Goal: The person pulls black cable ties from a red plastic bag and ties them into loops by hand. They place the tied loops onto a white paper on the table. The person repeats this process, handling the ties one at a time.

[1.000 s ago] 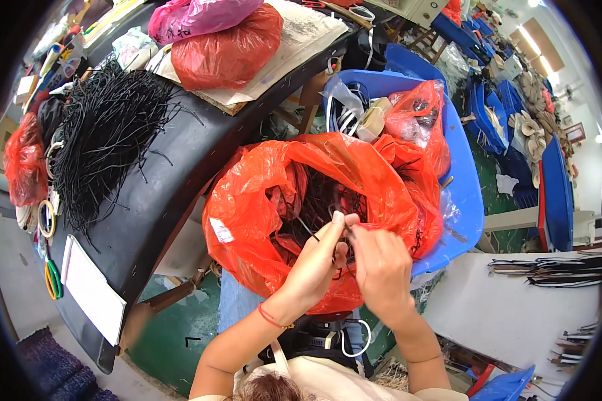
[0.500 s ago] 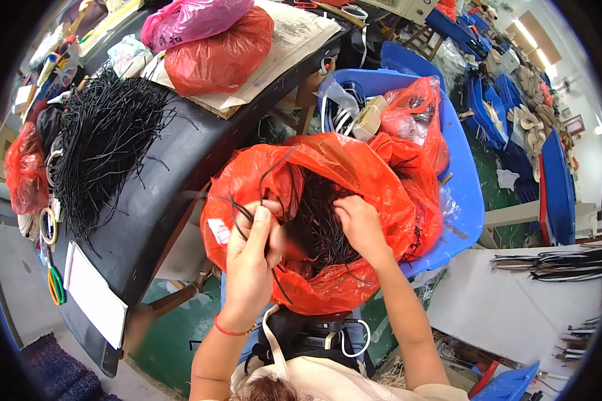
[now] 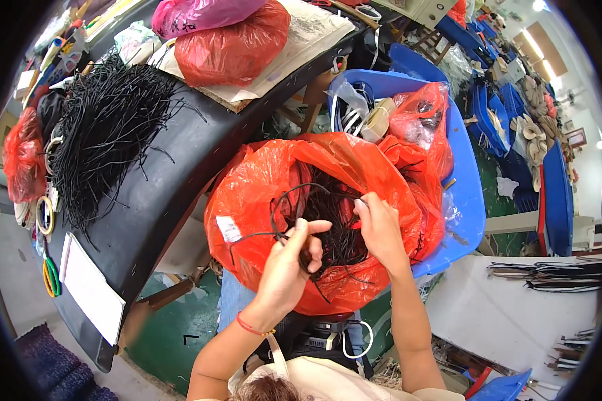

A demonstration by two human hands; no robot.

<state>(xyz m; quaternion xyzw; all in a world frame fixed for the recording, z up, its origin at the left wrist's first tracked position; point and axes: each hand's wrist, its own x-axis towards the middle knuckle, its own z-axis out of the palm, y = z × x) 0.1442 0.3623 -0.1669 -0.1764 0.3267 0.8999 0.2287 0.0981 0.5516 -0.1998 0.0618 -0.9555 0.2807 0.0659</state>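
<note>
A large red plastic bag lies gaping in front of me, with a tangle of thin black cords inside. Over its near left side, my left hand is closed on a few black cords whose loose ends stick out toward the left and below. My right hand pinches a black cord at the bag's right inner side, above the tangle. One strand arches between the two hands. The left palm's inner side is partly hidden by its fingers.
A blue tub surrounds the bag's right side, holding a smaller red bag. Left, a black bench carries a heap of black cords, a white pad and full bags. A white board with strips lies right.
My left hand has moved right and lower, over the bag's mouth. The right hand has risen out of the tangle and moved right, drawing a cord with it.
</note>
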